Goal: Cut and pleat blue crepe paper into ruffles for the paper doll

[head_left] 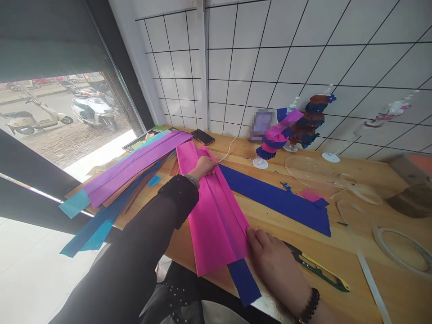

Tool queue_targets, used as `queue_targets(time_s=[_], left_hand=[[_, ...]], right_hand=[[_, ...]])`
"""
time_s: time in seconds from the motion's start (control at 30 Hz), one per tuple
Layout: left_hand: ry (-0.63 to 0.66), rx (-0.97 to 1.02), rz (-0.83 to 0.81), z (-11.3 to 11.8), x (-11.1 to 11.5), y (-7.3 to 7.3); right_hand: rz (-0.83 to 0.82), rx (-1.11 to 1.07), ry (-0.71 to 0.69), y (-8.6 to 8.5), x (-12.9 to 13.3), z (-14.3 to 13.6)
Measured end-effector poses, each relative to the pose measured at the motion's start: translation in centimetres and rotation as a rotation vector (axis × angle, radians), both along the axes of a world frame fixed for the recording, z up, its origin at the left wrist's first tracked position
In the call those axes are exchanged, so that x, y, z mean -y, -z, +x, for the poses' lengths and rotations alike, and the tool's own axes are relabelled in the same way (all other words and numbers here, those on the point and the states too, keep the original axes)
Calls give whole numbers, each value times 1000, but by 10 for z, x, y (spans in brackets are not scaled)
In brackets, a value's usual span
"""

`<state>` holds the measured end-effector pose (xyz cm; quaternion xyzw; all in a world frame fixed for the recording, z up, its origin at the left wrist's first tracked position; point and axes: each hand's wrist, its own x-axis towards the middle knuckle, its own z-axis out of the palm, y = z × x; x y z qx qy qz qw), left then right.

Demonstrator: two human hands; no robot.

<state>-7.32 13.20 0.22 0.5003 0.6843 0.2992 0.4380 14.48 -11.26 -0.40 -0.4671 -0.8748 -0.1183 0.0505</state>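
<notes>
A long pink sheet lies in folded layers across the front of the table, with a dark blue strip sticking out from under its near end. My left hand is closed on the pink sheet near its far end, its fingers pinched at the right edge. Lower down, my right hand pinches the same right edge between thumb and fingers. A wide blue strip extends to the right from beside the pink sheet. Purple strips lie at the left over brown and teal ones.
A green-and-yellow cutter lies right of my right hand. A phone and a white cable are at the back. Paper-decorated stands are near the tiled wall. A roll of tape and a white strip lie at the right.
</notes>
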Motion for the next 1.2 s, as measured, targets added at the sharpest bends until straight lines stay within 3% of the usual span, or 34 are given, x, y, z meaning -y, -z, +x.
queue_targets(time_s=[0.43, 0.83, 1.2], left_hand=[[-28, 188, 112, 3, -6, 13], [3, 163, 177, 5, 1, 15], [-72, 47, 272, 12, 1, 22]], right_hand=[[-21, 18, -6, -3, 2, 0], [-64, -11, -7, -5, 5, 5], [-7, -82, -64, -4, 9, 9]])
